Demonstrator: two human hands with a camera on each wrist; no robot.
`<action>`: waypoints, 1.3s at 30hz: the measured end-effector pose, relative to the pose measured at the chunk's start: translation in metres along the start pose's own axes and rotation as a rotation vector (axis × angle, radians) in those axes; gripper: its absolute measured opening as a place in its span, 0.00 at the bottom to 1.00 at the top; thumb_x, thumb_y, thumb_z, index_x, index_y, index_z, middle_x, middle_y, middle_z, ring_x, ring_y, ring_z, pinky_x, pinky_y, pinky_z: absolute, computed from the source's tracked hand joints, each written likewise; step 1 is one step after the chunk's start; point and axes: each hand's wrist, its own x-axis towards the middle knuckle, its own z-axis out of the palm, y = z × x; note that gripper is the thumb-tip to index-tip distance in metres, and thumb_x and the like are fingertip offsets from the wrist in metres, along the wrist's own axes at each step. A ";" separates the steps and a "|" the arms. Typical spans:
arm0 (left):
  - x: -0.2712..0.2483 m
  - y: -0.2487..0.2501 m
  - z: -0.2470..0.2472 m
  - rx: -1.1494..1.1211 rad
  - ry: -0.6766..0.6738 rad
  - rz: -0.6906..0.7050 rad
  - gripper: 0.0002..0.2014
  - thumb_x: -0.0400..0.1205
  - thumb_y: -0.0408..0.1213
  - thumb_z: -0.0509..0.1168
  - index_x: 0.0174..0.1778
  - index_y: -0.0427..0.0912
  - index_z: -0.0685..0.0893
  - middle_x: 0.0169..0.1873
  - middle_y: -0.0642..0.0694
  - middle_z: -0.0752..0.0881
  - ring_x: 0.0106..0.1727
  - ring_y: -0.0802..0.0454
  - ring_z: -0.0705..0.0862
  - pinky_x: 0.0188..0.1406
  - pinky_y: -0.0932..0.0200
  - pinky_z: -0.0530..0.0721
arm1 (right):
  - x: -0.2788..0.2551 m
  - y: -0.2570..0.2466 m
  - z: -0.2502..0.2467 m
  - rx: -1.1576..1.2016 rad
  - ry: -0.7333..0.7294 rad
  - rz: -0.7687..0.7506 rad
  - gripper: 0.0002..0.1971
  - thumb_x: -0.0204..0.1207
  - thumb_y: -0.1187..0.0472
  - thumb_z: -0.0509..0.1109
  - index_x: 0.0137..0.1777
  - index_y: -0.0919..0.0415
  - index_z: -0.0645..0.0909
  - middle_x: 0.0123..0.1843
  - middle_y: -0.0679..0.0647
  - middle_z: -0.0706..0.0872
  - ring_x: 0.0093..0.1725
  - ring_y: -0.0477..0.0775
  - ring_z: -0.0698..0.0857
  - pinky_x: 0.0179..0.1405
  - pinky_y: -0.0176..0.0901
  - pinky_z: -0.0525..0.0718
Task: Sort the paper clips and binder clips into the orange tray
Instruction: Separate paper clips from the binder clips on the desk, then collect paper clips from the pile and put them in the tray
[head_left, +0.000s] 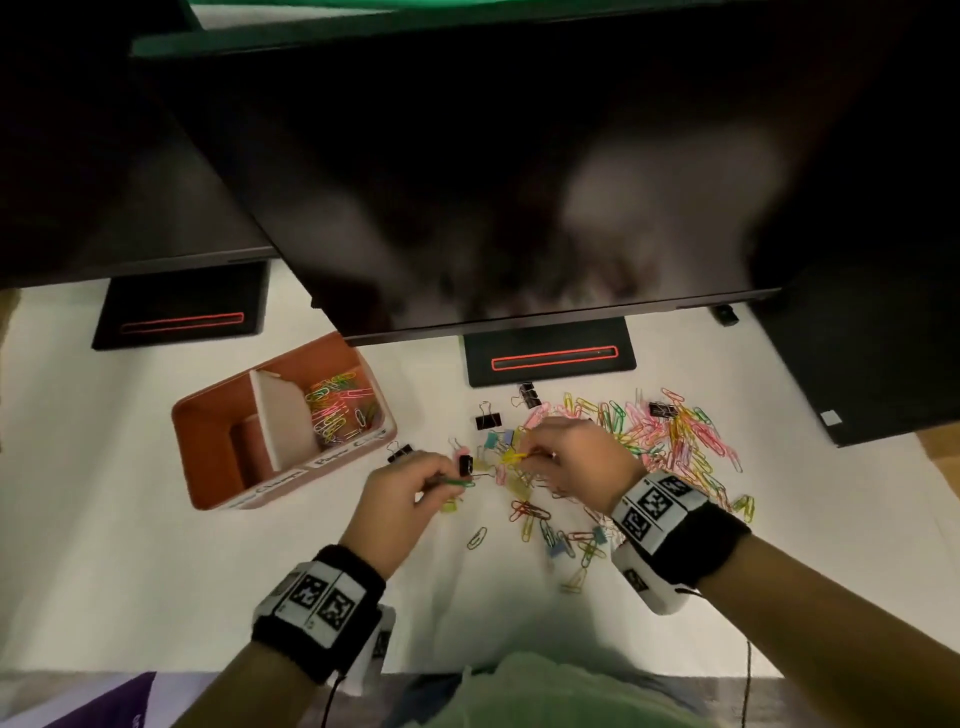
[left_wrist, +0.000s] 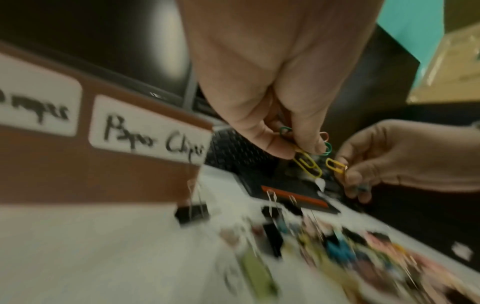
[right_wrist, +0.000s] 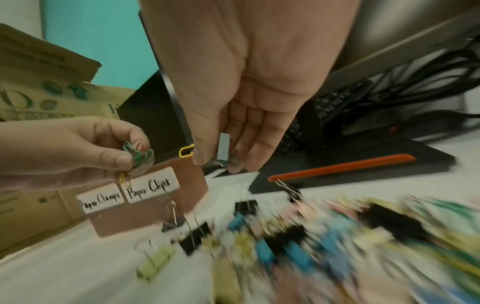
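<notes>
Two hands work above a white bench (head_left: 130, 545). Nearest, loose paper clips (head_left: 530, 512) lie scattered. The left hand (head_left: 400, 499) pinches a small bunch of paper clips, green and yellow (left_wrist: 307, 162), its grip narrow around them. The right hand (head_left: 576, 457), just right of it, pinches a yellow paper clip (right_wrist: 186, 151). Binder clips (head_left: 488, 420) and more clips spread to the right. Farther left stands the orange tray (head_left: 208, 467), paper clips in its right compartment. Farthest, monitor stands (head_left: 550, 358).

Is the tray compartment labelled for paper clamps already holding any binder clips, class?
No: in the head view the left compartment of the orange tray shows no clips, while only the right compartment holds coloured paper clips.
</notes>
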 end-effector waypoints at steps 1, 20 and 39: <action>0.000 0.003 -0.015 -0.031 0.045 -0.018 0.05 0.74 0.32 0.73 0.39 0.47 0.85 0.37 0.52 0.87 0.40 0.55 0.85 0.43 0.61 0.83 | 0.009 -0.010 -0.004 0.003 0.015 -0.012 0.11 0.78 0.54 0.68 0.56 0.58 0.85 0.54 0.54 0.87 0.51 0.53 0.85 0.56 0.48 0.83; -0.002 -0.007 -0.090 0.120 0.193 -0.099 0.16 0.77 0.38 0.69 0.61 0.49 0.81 0.60 0.54 0.80 0.53 0.64 0.81 0.55 0.69 0.78 | 0.080 -0.085 0.025 0.162 0.127 -0.059 0.14 0.79 0.52 0.65 0.64 0.52 0.79 0.60 0.49 0.83 0.57 0.48 0.82 0.60 0.43 0.81; 0.072 -0.006 0.061 0.515 -0.296 0.079 0.21 0.77 0.42 0.67 0.66 0.53 0.75 0.57 0.51 0.76 0.56 0.50 0.76 0.58 0.53 0.79 | 0.053 0.053 0.016 -0.045 -0.006 0.264 0.14 0.76 0.60 0.68 0.60 0.49 0.81 0.62 0.48 0.80 0.62 0.52 0.78 0.62 0.46 0.79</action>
